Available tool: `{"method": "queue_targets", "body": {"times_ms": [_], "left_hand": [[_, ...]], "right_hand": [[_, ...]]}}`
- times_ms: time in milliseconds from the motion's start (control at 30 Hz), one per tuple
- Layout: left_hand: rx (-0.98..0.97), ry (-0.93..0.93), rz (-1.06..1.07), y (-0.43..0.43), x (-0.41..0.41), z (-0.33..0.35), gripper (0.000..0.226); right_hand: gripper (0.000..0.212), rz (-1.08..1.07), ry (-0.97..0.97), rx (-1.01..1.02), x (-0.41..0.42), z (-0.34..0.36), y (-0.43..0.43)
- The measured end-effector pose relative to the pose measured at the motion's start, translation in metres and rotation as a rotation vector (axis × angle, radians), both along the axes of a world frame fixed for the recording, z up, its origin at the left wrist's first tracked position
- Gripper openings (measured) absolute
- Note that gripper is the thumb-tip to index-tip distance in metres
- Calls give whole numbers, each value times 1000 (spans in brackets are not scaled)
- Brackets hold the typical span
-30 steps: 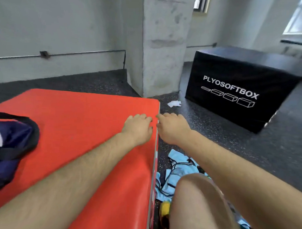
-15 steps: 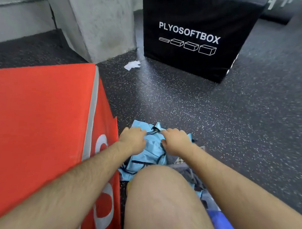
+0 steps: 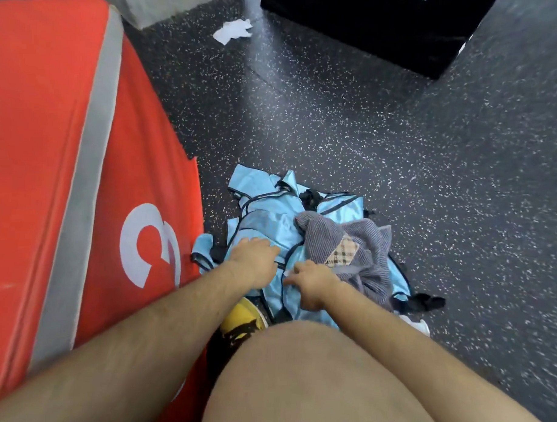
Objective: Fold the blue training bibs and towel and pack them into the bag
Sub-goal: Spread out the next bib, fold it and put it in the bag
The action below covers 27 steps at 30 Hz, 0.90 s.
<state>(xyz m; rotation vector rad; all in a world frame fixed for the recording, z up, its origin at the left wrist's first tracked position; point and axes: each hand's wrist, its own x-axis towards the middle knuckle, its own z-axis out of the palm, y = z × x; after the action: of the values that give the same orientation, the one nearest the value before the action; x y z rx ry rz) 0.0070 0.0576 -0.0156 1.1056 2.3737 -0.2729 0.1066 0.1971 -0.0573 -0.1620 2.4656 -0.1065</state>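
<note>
A heap of light blue training bibs (image 3: pixel 264 216) with dark trim lies crumpled on the floor beside the red box. A grey towel (image 3: pixel 364 245) with a plaid patch is draped over the heap's right side. My left hand (image 3: pixel 256 257) rests on the bibs with its fingers laid over the fabric. Just to its right, my right hand (image 3: pixel 312 284) has its fingers curled and pinches blue bib fabric near the towel's edge. The bag is out of view.
A red padded box (image 3: pixel 51 171) with a grey stripe fills the left side. My bare knee (image 3: pixel 328 386) and a yellow shoe (image 3: pixel 242 320) sit below the heap. A black plyo box (image 3: pixel 372 24) and a scrap of white paper (image 3: pixel 233 31) lie farther off on the speckled floor.
My hands left the top of the red box and came down to the bib heap on the floor. The view tipped downward, and the towel came into sight.
</note>
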Motion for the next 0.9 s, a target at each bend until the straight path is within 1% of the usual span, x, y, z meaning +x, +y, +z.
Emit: {"method": "queue_targets", "body": {"times_ms": [33,67,133,200,267,300,367,433,467,500,533,600,667,733,833,900], "left_hand": [[0,-14,5,-1,1,-3,35],[3,-26,10,-1,2,-5,35],[20,-34,14,-2,3,-6,33],[36,-28,21,-4,5,-5,28],[61,-49,58,-5,7,-4,26],[87,-70,90,-5,8,-3,28],[186,-158,213,-4,11,2,37],[328,-334,410,2,13,15,51],[389,-389,483,5,13,23,56],[447,-390,515,9,12,33,57],[498,-338,508,12,10,44,53],[619,-199,480,17,3,70,36],[743,-163,459,20,-3,104,24],[813,-106,417,20,-9,144,17],[896,-6,367,8,-18,205,12],[949,64,345,-4,-21,248,12]], "right_hand": [[55,85,-25,61,4,-5,-1],[54,140,-35,106,8,-10,-2],[38,143,12,99,12,-16,-3],[24,84,148,7,12,-16,-3],[11,16,331,-110,9,-11,0],[8,-42,407,-177,6,-7,4],[10,-170,517,-279,-4,9,11],[12,-252,599,-333,-16,39,17],[12,-273,645,-344,-23,53,21],[12,-283,684,-352,-28,69,24],[12,-288,707,-360,-32,84,27],[10,-298,736,-392,-37,115,30],[11,-367,749,-451,-37,149,31],[17,-430,762,-513,-34,186,31],[29,-392,791,-556,-30,247,26],[31,-404,813,-570,-33,288,17]]}}
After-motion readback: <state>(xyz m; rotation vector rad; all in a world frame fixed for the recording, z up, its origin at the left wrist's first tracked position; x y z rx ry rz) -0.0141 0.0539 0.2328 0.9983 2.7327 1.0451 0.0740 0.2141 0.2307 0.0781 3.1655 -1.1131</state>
